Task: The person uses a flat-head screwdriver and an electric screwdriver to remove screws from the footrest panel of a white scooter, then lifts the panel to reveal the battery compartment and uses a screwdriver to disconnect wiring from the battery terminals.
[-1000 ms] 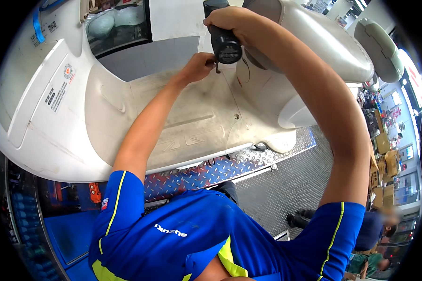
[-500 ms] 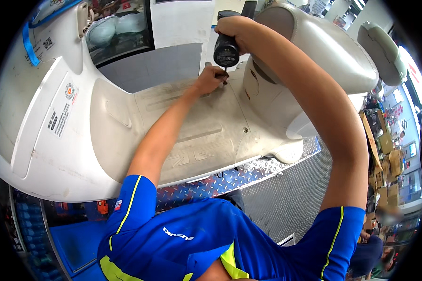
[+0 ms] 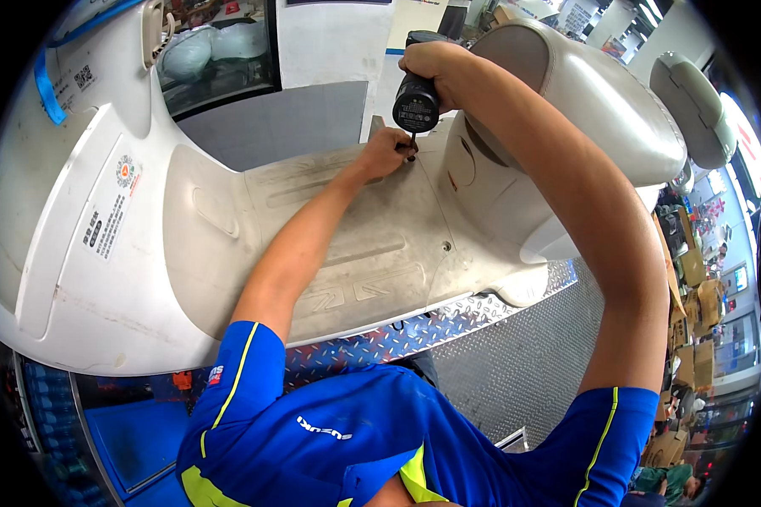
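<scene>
My right hand point(image 3: 438, 68) grips a black power screwdriver point(image 3: 417, 106) from above, its thin bit point(image 3: 413, 139) pointing down at the footboard point(image 3: 347, 253) of a white scooter. Closed around the bit's lower end are the fingers of my left hand point(image 3: 385, 154); what they pinch is too small and partly hidden to make out. Both hands are at the far edge of the beige footboard, close to the seat base point(image 3: 473, 173). A round screw hole point(image 3: 446, 247) shows on the near side of the footboard.
To the right rises the scooter's padded seat point(image 3: 604, 101); its white front panel point(image 3: 68, 253) stands at the left. Below lies a metal tread-plate platform point(image 3: 516, 338). A grey board point(image 3: 279, 127) leans behind the scooter, and cardboard boxes point(image 3: 698, 313) are stacked far right.
The view has shifted slightly. Both hands and the power screwdriver stay at the same spot on the footboard, the driver held much as before.
</scene>
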Available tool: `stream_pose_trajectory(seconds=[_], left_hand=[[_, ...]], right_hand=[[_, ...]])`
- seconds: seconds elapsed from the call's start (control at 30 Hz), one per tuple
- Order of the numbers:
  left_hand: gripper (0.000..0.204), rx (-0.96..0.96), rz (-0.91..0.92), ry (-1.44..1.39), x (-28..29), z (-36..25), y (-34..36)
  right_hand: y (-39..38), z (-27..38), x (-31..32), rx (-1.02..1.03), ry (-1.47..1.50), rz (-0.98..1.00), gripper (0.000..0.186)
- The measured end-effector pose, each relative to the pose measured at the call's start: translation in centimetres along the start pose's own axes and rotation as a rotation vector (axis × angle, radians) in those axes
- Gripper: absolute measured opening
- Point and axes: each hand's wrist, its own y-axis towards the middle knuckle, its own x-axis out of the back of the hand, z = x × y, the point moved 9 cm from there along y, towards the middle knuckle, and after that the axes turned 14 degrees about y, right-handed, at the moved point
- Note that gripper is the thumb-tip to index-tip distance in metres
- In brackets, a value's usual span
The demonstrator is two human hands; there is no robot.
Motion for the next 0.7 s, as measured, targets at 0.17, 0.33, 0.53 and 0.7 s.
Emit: stream_pose_trajectory(seconds=[0.17, 0.33, 0.53, 0.7], left_hand=[[0.015, -0.019, -0.046, 0.076, 0.7, -1.3, -0.8], [0.019, 0.116, -0.095, 0.081, 2.1, -2.6, -1.9], [0.022, 0.147, -0.2, -0.076, 3.0, -2.4, -2.3], [0.029, 0.101, -0.156, -0.141, 2.8, 1.0, -1.2]], right_hand=[[0.7, -0.3, -0.4, 0.033, 0.06, -0.007, 0.027], [0.1, -0.8, -0.5, 0.022, 0.052, -0.065, 0.021], [-1.3, -0.1, -0.4, 0.048, 0.013, -0.002, 0.016], [-1.7, 0.3, -0.8, 0.094, 0.042, -0.004, 0.016]])
